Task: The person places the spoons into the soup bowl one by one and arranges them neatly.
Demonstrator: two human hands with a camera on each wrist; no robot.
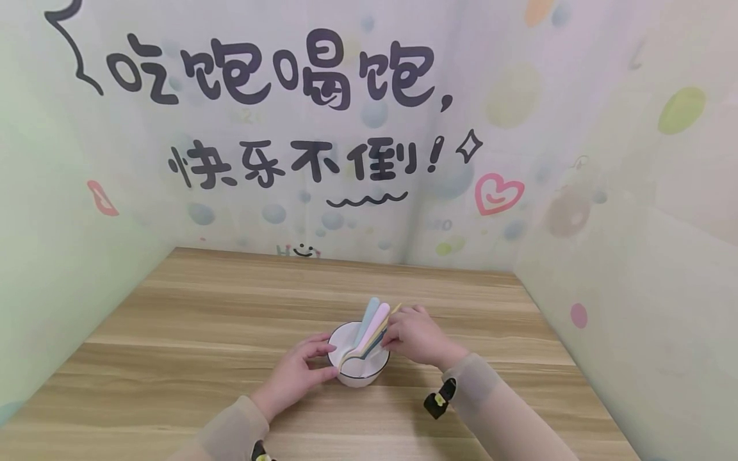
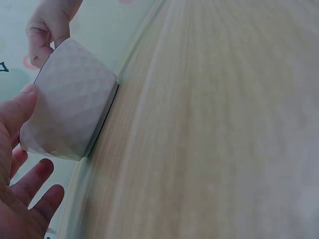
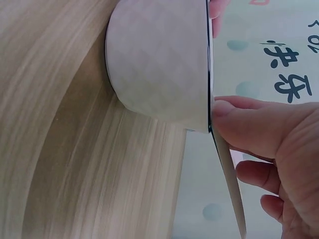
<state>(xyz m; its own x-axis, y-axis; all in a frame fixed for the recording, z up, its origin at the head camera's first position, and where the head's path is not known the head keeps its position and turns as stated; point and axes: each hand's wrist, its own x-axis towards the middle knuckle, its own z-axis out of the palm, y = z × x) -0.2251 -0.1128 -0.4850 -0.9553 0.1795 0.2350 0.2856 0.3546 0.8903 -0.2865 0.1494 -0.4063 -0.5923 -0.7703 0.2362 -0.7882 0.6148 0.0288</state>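
Note:
A white bowl (image 1: 360, 378) with a dark rim and a faceted outside stands on the table. Several spoons lean in it: a light blue handle (image 1: 367, 318), a pink handle (image 1: 377, 319) and a yellow handle (image 1: 398, 308) rise toward the back right. My left hand (image 1: 296, 371) holds the bowl's left side, thumb and index finger at the rim, the other fingers spread in the left wrist view. At the right rim my right hand (image 1: 418, 333) pinches a dark blue spoon (image 1: 370, 348); its fingers partly hide that handle. One handle (image 3: 230, 174) sticks out past the rim in the right wrist view.
The wood-grain table (image 1: 230, 320) meets a printed cloth backdrop (image 1: 323, 224) behind, with pale walls on both sides. Each wrist wears a dark strap; the right one (image 1: 439, 399) hangs above the table near the bowl.

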